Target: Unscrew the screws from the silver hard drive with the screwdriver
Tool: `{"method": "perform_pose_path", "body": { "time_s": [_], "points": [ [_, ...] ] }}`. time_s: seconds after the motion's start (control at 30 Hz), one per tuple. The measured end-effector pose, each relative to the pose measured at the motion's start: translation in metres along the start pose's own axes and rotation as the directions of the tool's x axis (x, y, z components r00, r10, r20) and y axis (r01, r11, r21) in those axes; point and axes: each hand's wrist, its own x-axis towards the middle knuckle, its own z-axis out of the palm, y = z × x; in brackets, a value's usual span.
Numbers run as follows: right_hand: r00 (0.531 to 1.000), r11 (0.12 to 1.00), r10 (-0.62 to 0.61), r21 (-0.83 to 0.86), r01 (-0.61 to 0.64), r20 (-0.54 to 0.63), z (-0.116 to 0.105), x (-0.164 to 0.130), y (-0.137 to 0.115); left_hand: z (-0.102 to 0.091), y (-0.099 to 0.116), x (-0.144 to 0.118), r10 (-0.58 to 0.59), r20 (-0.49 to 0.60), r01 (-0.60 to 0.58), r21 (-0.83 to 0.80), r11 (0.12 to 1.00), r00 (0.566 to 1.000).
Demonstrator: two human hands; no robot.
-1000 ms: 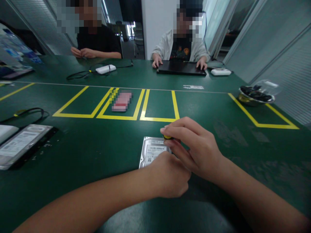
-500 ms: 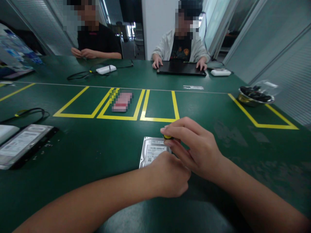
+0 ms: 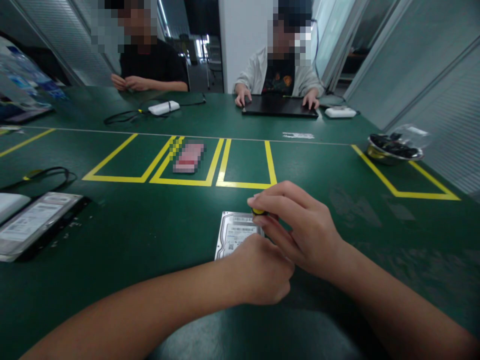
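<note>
A silver hard drive [image 3: 238, 232] with a white label lies flat on the green table in front of me, its lower right part covered by my hands. My left hand [image 3: 264, 270] is closed in a fist over that covered part; what its fingers hold is hidden. Thumb and fingers of my right hand [image 3: 300, 222] pinch the yellow-and-black end of a screwdriver [image 3: 259, 212] above the drive's right edge. The screwdriver's shaft and tip are out of sight behind my hands, which touch each other.
At left, another hard drive [image 3: 37, 220] lies near a white power bank-like block [image 3: 13, 206] and black cable [image 3: 45, 175]. Yellow tape [image 3: 245, 185] marks boxes; one holds a pink blurred item [image 3: 189, 158]. A metal bowl [image 3: 393, 156] stands right. Two people sit opposite, one touching a black panel [image 3: 279, 106].
</note>
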Motion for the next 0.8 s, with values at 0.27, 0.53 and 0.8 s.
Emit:
{"method": "perform_pose_path", "body": {
  "time_s": [0.27, 0.53, 0.8],
  "points": [
    [1.0, 1.0, 0.008, 0.005, -0.008, 0.006, -0.0002, -0.0007, 0.0002, -0.0038, -0.0007, -0.0001, -0.001, 0.011, 0.001, 0.001, 1.0, 1.0],
    [1.0, 1.0, 0.005, -0.007, -0.005, 0.007, -0.0005, -0.0013, -0.0001, -0.0025, 0.0, 0.0008, 0.012, -0.022, -0.012, 0.027, 1.0, 1.0],
    [1.0, 1.0, 0.016, -0.002, -0.016, 0.017, -0.0001, -0.0003, -0.0002, 0.0, 0.0007, 0.0001, 0.021, -0.102, -0.015, 0.061, 0.998, 0.995]
  ]
}}
